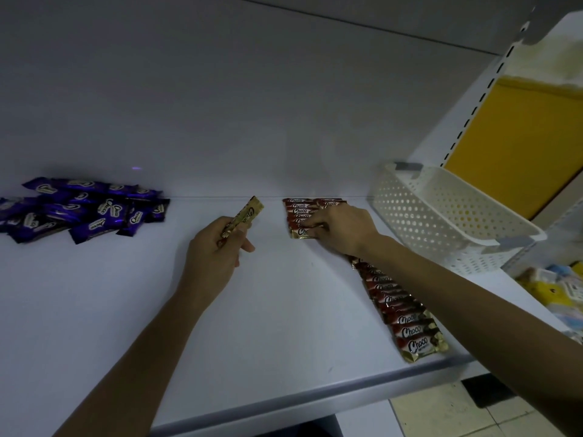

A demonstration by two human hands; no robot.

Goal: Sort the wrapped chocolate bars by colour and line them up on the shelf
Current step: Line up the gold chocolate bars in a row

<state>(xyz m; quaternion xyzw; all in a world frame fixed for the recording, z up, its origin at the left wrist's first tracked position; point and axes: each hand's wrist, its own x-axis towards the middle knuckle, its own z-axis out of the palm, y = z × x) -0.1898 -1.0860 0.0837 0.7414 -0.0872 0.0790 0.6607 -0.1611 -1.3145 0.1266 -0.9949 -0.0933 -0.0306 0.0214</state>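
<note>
White shelf (252, 326). The left hand (217, 247) grasps one red-and-gold Choco bar (247, 214) at centre. The right hand (344, 230) sets bent fingertips on the front bar of a short red row (299, 211) at the back; whether it pinches that bar cannot be told. A long red row (403, 313) reaches the front edge at right. Purple Choco bars (85, 209) lie heaped at left.

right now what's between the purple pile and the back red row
In the head view, only the left hand gripping one gold-edged bar; the shelf there is otherwise bare.
</note>
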